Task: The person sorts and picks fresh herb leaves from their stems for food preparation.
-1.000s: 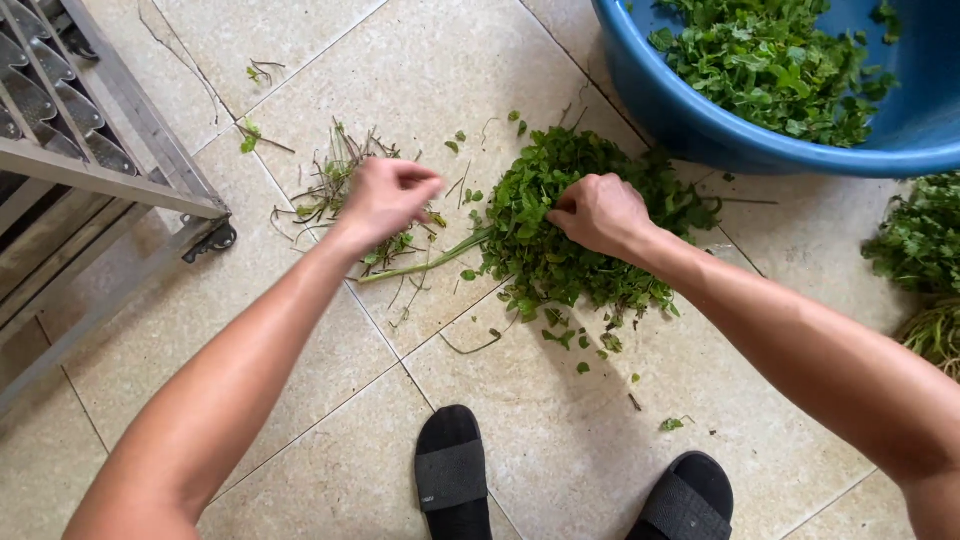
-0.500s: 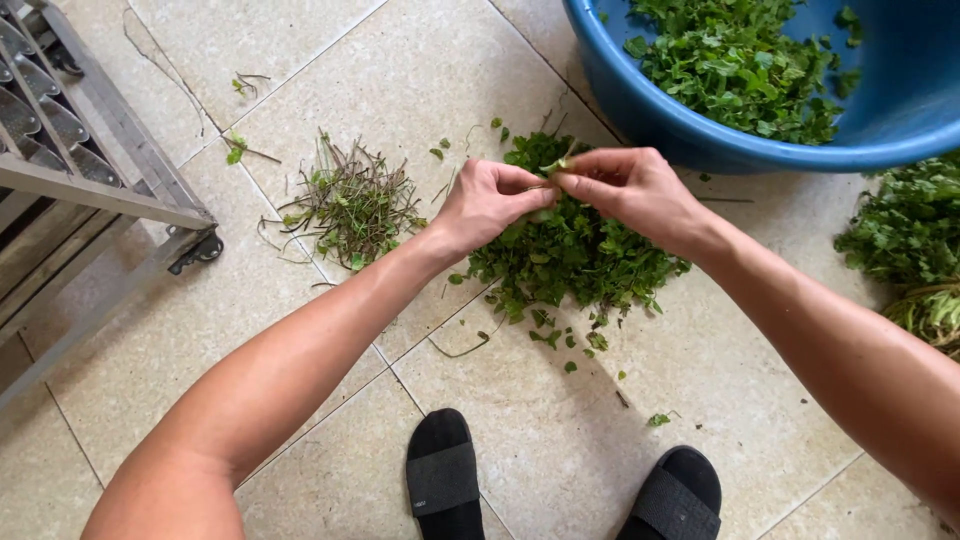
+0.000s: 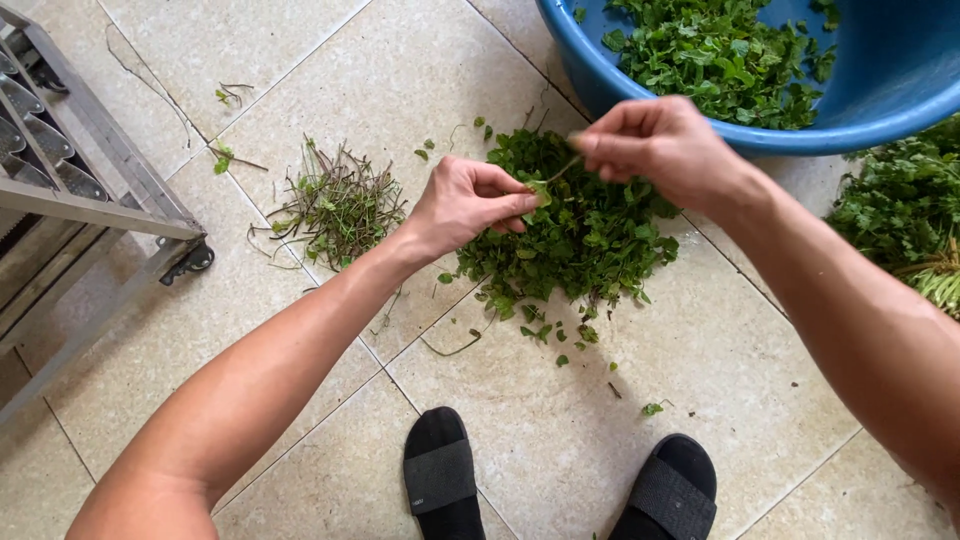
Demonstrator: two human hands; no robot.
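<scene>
1. The floor was pale tile point(image 3: 250, 60), with a metal rack point(image 3: 70, 190) at its left edge.
2. A thin green sprig point(image 3: 552, 178) was stretched over the leaf pile point(image 3: 580, 235), pinched at both ends.
3. The left hand point(image 3: 468, 205) and right hand point(image 3: 655, 148), closed on it, had drawn further apart than half a second before.
4. Beside them lay the stem heap point(image 3: 340, 205) and the blue basin point(image 3: 880, 90).

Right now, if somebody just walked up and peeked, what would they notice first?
Probably the two bare hands in the middle: the left hand and the right hand pinch a thin green sprig between them, above a pile of leafy greens on the tiled floor. Next, the big blue tub of picked leaves at top right, and the heap of bare stems to the left.
</scene>
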